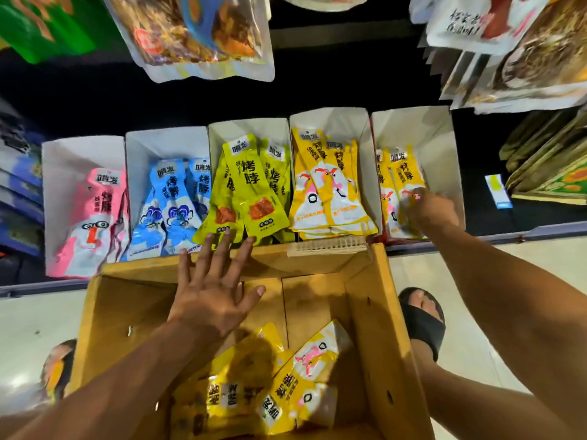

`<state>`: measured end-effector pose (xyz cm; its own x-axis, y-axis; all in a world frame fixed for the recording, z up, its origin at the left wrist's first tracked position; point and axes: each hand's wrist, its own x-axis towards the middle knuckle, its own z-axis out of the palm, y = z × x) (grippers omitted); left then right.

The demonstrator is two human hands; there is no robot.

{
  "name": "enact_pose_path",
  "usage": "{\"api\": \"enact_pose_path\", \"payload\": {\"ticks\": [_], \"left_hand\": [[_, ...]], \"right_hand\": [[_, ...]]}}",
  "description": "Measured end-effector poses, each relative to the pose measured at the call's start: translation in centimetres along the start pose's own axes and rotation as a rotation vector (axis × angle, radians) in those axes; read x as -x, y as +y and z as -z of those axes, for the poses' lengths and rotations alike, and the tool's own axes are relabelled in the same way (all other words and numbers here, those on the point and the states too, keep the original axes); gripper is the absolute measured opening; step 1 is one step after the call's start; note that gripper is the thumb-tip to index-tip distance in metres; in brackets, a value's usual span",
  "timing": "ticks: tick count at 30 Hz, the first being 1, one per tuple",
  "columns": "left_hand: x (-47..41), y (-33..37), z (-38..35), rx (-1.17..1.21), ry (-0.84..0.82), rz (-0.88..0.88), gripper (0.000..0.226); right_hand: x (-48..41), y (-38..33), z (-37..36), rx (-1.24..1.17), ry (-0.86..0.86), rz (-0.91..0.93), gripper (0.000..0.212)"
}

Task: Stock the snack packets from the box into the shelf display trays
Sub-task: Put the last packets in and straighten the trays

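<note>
head view: left hand (209, 293) spread flat, empty, over the cardboard box (362, 328) rim at centre; right hand (433, 209) touches yellow packets (401, 176) in the rightmost tray (413, 131), grip hidden; boxed packets (305, 373) lie lower centre; a nudge could tip the leaning stack forward.

glossy plastic packets (336, 198), matt cardboard box (381, 312)

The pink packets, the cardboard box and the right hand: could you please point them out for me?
pink packets (95, 217), head view, front packet's face.
cardboard box (371, 328), head view, right inner wall.
right hand (433, 208), head view, back of the hand.
</note>
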<state>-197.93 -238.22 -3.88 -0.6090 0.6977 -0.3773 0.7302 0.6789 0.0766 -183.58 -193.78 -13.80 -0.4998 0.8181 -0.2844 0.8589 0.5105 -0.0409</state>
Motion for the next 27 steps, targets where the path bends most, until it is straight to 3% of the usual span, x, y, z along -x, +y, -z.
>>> {"api": "enact_pose_path", "payload": {"ticks": [4, 9, 17, 22, 27], "left_hand": [[-0.1, -0.2, -0.6, -0.022, 0.051, -0.009, 0.082], [0.0, -0.4, -0.7, -0.018, 0.048, -0.017, 0.083], [0.1, -0.2, 0.2, -0.011, -0.044, -0.001, 0.081], [0.0, -0.1, 1.3, -0.029, -0.137, -0.011, 0.077], [1.7, -0.3, 2.0, 0.001, -0.121, -0.034, 0.074]], "right_hand": [[-2.2, 1.3, -2.5, 0.003, 0.011, -0.019, 0.059], [-0.8, 0.6, -1.4, -0.016, 0.003, -0.046, 0.046], [2.6, -0.7, 1.4, -0.113, -0.035, -0.052, 0.050], [7.0, -2.1, 3.3, -0.101, -0.015, 0.057, 0.060], [13.1, -3.8, 6.8, -0.201, 0.160, 0.200, 0.054]]}}
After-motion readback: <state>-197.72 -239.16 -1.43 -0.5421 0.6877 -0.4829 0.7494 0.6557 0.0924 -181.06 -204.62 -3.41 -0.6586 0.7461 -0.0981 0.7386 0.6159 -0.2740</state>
